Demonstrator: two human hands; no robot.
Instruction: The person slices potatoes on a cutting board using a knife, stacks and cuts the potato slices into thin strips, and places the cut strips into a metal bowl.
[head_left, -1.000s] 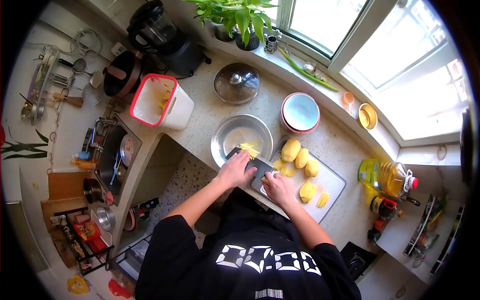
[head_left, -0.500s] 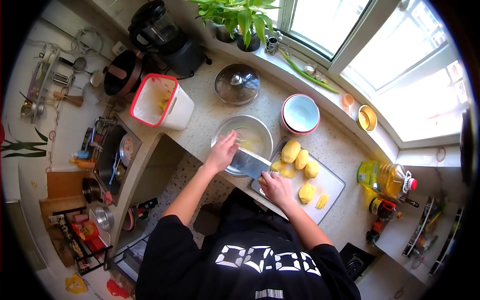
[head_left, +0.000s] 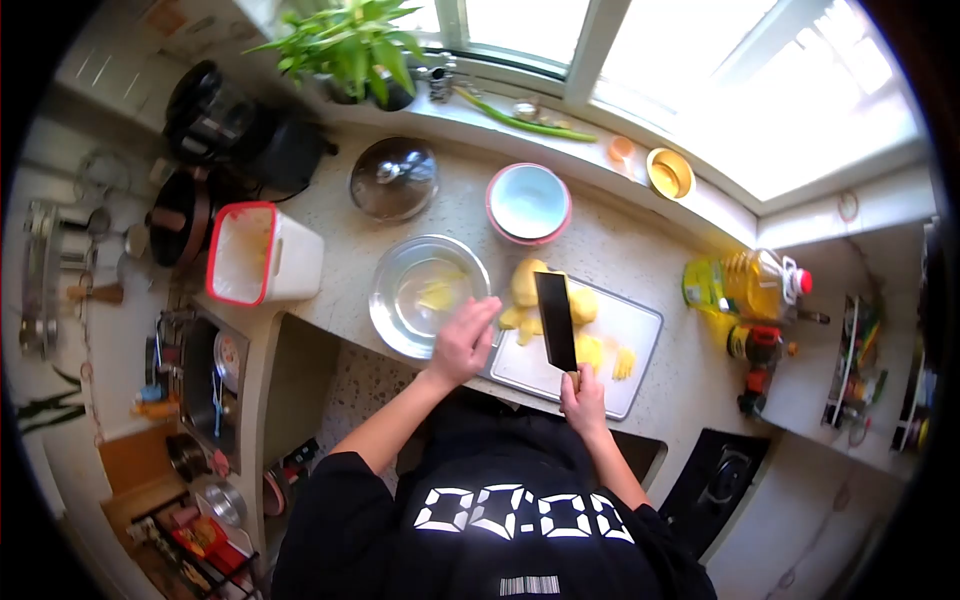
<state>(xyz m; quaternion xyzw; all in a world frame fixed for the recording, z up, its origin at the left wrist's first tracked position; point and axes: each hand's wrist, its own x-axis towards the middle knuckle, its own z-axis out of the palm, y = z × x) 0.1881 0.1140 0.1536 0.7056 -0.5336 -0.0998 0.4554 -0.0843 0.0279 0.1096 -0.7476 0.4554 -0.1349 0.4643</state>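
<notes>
My right hand (head_left: pixel 583 398) grips the handle of a cleaver (head_left: pixel 556 318), its broad dark blade raised over the cutting board (head_left: pixel 625 312). My left hand (head_left: pixel 467 340) is empty, fingers stretched out, at the right edge of a metal bowl (head_left: pixel 380 315). Pale yellow potato strips (head_left: pixel 437 293) lie in the bowl, apparently in water. Peeled potatoes (head_left: pixel 582 304) sit on the board, partly hidden by the blade. Cut potato pieces (head_left: pixel 515 322) are at the board's left side, and a small pile of shreds (head_left: pixel 624 364) is at its right.
Stacked bowls (head_left: pixel 528 203) and a glass lid (head_left: pixel 394 180) stand behind the metal bowl. To the left is a red-rimmed white bin (head_left: pixel 295 262), with a sink (head_left: pixel 200 370) beyond. An oil bottle (head_left: pixel 752 284) and a sauce bottle (head_left: pixel 755 343) stand at right.
The cleaver has moved right from over the bowl to above the board, its blade now pointing away from me. My left hand has left the blade. The view has shifted too.
</notes>
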